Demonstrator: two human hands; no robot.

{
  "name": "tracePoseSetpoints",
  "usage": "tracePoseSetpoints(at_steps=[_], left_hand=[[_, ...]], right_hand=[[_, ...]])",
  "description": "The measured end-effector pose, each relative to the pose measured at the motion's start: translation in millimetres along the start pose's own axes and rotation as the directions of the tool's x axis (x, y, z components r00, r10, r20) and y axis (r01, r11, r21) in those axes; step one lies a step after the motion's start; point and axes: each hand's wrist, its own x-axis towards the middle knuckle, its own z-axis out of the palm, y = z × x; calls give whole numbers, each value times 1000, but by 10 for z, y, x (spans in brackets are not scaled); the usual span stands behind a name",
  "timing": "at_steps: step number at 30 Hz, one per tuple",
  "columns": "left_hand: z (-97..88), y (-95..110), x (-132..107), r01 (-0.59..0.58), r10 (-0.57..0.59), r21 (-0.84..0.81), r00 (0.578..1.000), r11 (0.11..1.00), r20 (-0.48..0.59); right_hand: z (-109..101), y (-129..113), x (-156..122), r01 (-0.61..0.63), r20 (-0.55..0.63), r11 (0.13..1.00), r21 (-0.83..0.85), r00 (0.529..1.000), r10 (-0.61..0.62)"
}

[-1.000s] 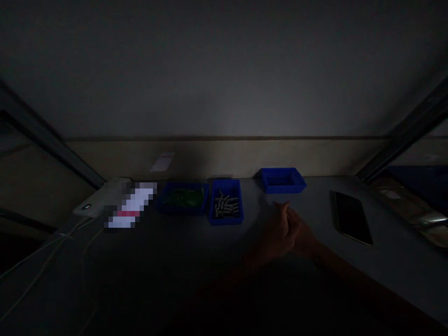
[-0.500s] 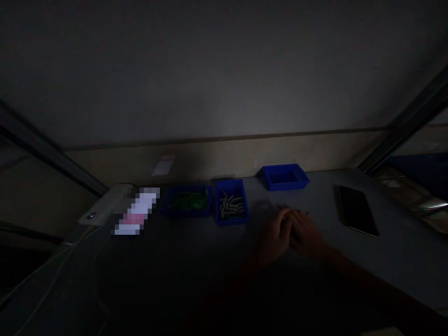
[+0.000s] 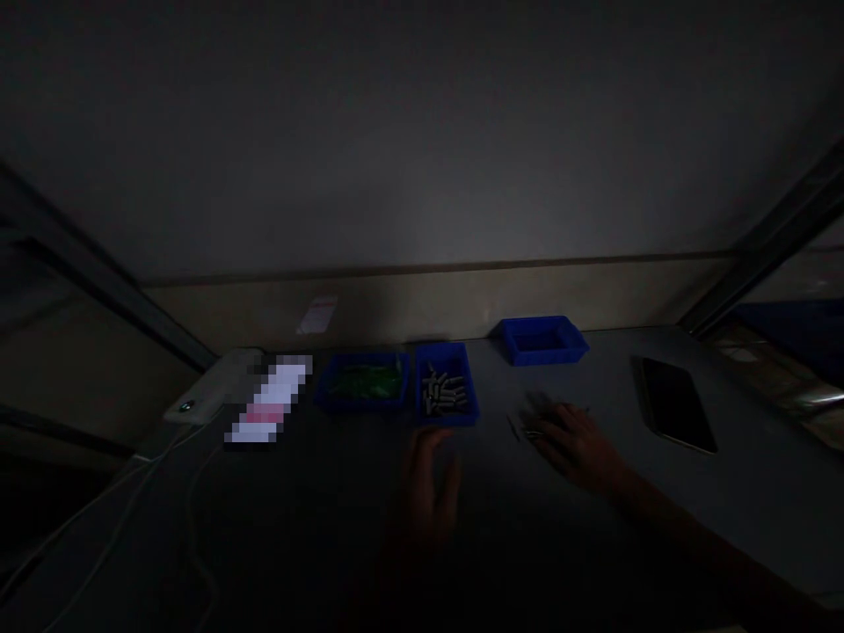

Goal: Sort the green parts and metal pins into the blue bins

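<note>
Change: the hands, joined near the table's middle half a second ago, have parted. The left hand point(image 3: 432, 479) has drawn left and toward the near edge, while the right hand point(image 3: 572, 437) has stayed in place, low on the surface.
Meaning: as a judgement, the two-handed contact is over, and the left hand is now the one nearest the cylinder stock.
Room: very dim. A plain wall point(image 3: 422, 176) stands behind with a small label point(image 3: 317, 314) on its lower band, and dark frame rails point(image 3: 765, 251) slant down at both sides.
Table: grey table point(image 3: 758, 475), lighter on its right half, with the near edge lost in shadow.
Left corner: white device point(image 3: 211, 391) with cables point(image 3: 119, 501) trailing toward the near edge, and a blurred-out card point(image 3: 270, 411) beside it.
Right side: dark phone point(image 3: 678, 406) lying flat.
Far edge: empty blue tray point(image 3: 544, 341).
Middle row: bin of green parts point(image 3: 364, 384) touching the bin of grey cylinders point(image 3: 447, 396), which sits just beyond the left fingertips.
Left hand fingers: loosely spread and released, with nothing held.
Right hand fingers: blurred, so released or pinching cannot be told. A thin piece point(image 3: 514, 428) lies just beside the fingertips.
</note>
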Motion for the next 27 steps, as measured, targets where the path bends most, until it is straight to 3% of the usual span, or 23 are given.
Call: tracePoseSetpoints(at_steps=[3, 6, 12, 20, 24, 27], left_hand=[[-194, -180, -43, 92, -78, 74, 981, 993, -176], [-171, -250, -26, 123, -96, 118, 972, 985, -214], [1, -211, 201, 115, -86, 182, 983, 977, -162], [16, -305, 330, 6, -7, 241, 1000, 971, 2], [10, -356, 319, 24, -24, 251, 1000, 968, -2], [21, -375, 329, 89, -89, 201, 996, 976, -6]], right_hand=[[-30, -38, 2, -31, 12, 999, -12, 999, 31], [-83, -163, 71, -112, -14, 991, -69, 994, 112], [-108, -423, 393, -250, 29, 946, -204, 965, 262], [-97, -306, 423, -333, 53, 892, -304, 929, 365], [-114, -323, 412, -400, -39, 903, -156, 916, 399], [-45, -481, 548, -417, -157, 887, 201, 880, 449]])
